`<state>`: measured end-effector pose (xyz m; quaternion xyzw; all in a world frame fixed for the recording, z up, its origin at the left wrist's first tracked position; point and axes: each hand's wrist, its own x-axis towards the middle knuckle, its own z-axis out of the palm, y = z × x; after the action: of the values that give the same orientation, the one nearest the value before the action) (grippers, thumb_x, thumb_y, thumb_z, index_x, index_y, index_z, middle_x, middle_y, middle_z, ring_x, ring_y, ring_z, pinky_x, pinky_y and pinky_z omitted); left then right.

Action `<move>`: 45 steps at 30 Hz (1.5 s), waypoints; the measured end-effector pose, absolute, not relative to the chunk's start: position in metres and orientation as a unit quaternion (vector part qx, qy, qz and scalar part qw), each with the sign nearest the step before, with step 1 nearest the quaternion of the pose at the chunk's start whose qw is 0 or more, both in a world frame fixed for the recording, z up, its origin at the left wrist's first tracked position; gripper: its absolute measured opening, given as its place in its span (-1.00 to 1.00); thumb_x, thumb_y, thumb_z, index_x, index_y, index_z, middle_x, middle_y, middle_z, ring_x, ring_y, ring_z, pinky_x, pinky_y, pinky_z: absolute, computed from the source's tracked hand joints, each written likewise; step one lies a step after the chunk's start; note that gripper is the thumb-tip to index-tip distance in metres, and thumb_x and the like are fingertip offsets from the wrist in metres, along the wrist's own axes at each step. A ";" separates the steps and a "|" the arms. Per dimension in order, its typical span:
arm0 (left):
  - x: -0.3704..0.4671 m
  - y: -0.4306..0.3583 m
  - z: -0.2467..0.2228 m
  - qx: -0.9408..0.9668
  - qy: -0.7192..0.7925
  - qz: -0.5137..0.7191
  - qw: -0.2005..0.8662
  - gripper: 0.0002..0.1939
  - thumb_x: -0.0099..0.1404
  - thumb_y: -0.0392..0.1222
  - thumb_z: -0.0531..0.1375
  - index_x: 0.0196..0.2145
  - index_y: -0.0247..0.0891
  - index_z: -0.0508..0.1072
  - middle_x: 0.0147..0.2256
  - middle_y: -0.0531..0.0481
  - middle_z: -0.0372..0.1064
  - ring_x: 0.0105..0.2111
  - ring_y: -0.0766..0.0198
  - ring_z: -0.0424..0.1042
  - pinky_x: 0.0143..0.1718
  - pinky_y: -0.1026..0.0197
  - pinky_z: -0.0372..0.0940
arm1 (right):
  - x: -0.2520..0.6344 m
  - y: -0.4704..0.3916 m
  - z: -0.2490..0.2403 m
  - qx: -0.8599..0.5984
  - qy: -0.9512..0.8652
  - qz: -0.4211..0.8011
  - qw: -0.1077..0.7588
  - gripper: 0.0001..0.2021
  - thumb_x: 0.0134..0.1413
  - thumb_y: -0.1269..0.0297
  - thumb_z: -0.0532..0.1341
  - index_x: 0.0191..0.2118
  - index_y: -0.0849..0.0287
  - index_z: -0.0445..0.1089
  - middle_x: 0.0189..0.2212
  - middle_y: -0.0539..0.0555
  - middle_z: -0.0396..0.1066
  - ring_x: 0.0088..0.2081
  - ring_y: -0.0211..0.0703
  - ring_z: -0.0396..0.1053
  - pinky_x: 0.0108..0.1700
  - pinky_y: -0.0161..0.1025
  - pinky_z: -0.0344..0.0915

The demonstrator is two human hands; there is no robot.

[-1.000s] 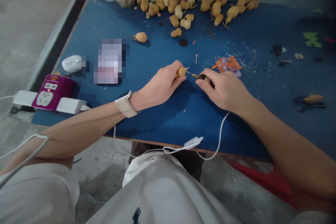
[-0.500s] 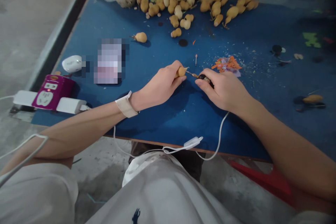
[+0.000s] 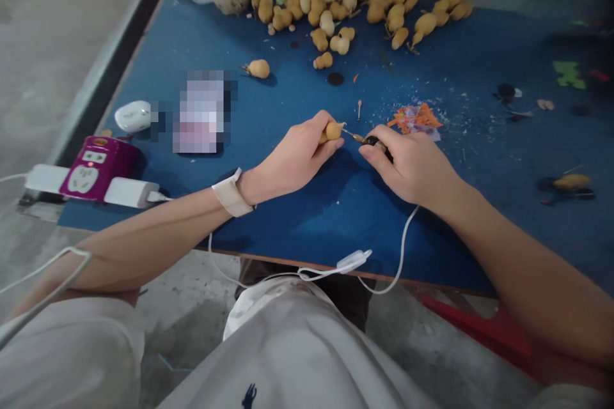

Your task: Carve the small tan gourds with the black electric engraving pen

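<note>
My left hand is closed round a small tan gourd, whose stem end points to the right. In my right hand is a dark handheld tool with a thin metal shaft. The shaft's tip reaches the stem end of the gourd; whether it touches cannot be made out. A white cable runs down from under my right hand to an inline switch at the table's front edge.
Many tan gourds lie along the back of the blue table. A single gourd, a blurred-out phone, a white mouse-shaped object and a purple power socket are left; orange scraps lie beyond my right hand.
The whole view has shifted very slightly. Both hands keep their hold, with the gourd and the tool almost where they were.
</note>
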<state>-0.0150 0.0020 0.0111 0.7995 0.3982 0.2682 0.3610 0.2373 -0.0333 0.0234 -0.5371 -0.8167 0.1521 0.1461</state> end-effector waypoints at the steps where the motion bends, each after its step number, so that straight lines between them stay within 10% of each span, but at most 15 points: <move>1: -0.015 0.002 0.011 0.801 0.399 0.268 0.357 -0.71 0.61 -0.30 0.25 -0.20 -0.09 0.19 -0.36 0.12 0.34 -0.41 0.28 0.34 -0.32 0.15 0.14 | 0.237 -0.033 0.024 -0.539 -0.816 0.152 0.143 -0.67 0.61 -0.04 0.09 -0.17 0.03 0.37 -0.56 0.00 0.34 -0.52 -0.02 0.31 -0.34 -0.12 0.09; 45: -0.012 0.003 0.007 0.816 0.409 0.260 0.315 -0.68 0.61 -0.31 0.22 -0.23 -0.08 0.14 -0.35 0.07 0.38 -0.39 0.23 0.38 -0.30 0.13 0.17 | 0.230 -0.038 0.024 -0.561 -0.815 0.094 0.111 -0.69 0.62 0.01 0.12 -0.13 0.06 0.45 -0.52 0.05 0.42 -0.46 0.04 0.41 -0.31 -0.12 0.07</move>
<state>-0.0121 0.0031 0.0069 0.8161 0.4093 0.2598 0.3147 0.2300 -0.0379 0.0239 -0.5614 -0.8145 0.0944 0.1113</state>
